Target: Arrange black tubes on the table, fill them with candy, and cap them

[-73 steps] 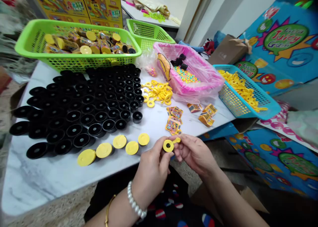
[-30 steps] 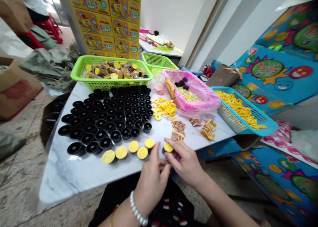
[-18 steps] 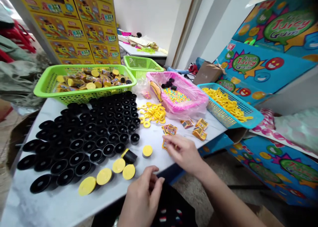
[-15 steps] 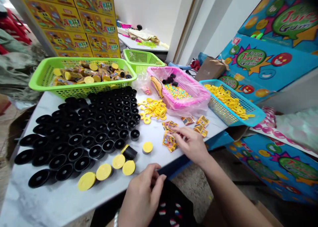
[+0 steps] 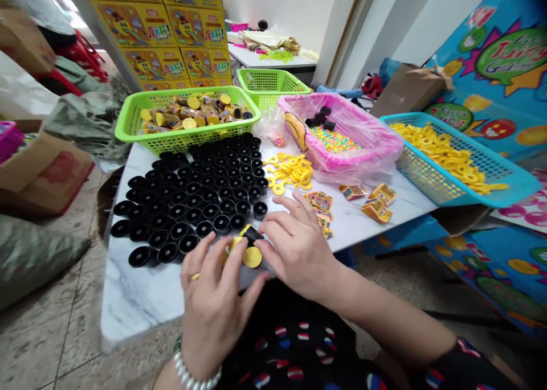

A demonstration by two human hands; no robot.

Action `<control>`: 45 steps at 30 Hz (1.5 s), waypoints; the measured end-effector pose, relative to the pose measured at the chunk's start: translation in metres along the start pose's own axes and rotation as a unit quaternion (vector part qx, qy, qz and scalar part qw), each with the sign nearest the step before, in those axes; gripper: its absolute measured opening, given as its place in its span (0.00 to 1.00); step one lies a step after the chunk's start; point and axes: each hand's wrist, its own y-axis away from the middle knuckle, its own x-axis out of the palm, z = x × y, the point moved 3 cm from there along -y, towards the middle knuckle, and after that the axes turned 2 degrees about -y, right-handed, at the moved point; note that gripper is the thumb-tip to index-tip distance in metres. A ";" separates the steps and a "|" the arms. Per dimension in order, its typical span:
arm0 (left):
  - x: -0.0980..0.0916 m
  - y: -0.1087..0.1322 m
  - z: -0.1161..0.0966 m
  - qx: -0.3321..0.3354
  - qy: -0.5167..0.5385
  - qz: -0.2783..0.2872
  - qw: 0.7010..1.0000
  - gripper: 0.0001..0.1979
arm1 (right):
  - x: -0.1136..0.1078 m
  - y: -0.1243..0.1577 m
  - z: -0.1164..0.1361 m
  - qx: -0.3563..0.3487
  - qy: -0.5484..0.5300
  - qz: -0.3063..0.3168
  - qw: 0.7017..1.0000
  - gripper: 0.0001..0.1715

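My left hand point(image 5: 216, 284), fingers spread and bent, reaches over the yellow-lidded black cups near the table's front edge, partly covering them. One yellow lid point(image 5: 252, 257) shows between my hands. Behind it a black cup point(image 5: 251, 234) with a yellow rim lies on its side, by the thumb and forefinger of my right hand point(image 5: 294, 245). That hand is open, fingers apart and bent; what lies beneath its palm is hidden. Rows of open black cups point(image 5: 194, 202) stand beyond my left hand. Small printed packets point(image 5: 322, 202) lie just past my right fingers.
Yellow ring-shaped pieces point(image 5: 290, 171) lie mid-table. Behind are a green basket point(image 5: 123, 119) of filled cups, a pink lined basket point(image 5: 363, 159) with coloured beads, and a blue basket point(image 5: 517, 188) of yellow pieces. Folded packets point(image 5: 378, 208) lie near the right edge.
My right hand has left the packets and moved left to the yellow-lidded cups. My left hand has gone forward from the table edge over them. The view has shifted left.
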 end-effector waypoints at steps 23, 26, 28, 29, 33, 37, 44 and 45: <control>0.002 0.012 0.016 0.033 0.040 -0.024 0.998 0.13 | 0.031 -0.013 0.008 -0.038 0.094 0.131 0.986 0.04; 0.002 0.014 0.018 0.037 0.041 -0.029 0.998 0.13 | 0.027 -0.012 0.011 -0.021 0.089 0.113 0.989 0.03; 0.002 0.014 0.018 0.033 0.037 -0.031 0.998 0.13 | 0.019 -0.009 0.012 -0.003 0.072 0.073 0.995 0.10; 0.003 0.014 0.018 0.028 0.036 -0.034 0.998 0.13 | 0.014 -0.006 0.013 0.004 0.060 0.047 0.997 0.16; 0.005 0.011 0.015 0.005 0.036 -0.048 0.998 0.14 | -0.004 0.011 0.016 0.016 0.024 -0.039 0.999 0.29; 0.008 0.008 0.013 -0.010 0.026 -0.046 0.999 0.14 | -0.007 0.032 0.018 0.032 -0.010 -0.119 0.992 0.18; 0.012 0.018 0.017 0.015 -0.051 -0.059 0.997 0.25 | 0.022 0.057 0.004 0.042 -0.007 -0.159 0.986 0.17; 0.012 0.020 0.018 0.021 -0.063 -0.074 0.995 0.26 | 0.027 0.059 0.002 0.040 -0.009 -0.153 0.987 0.19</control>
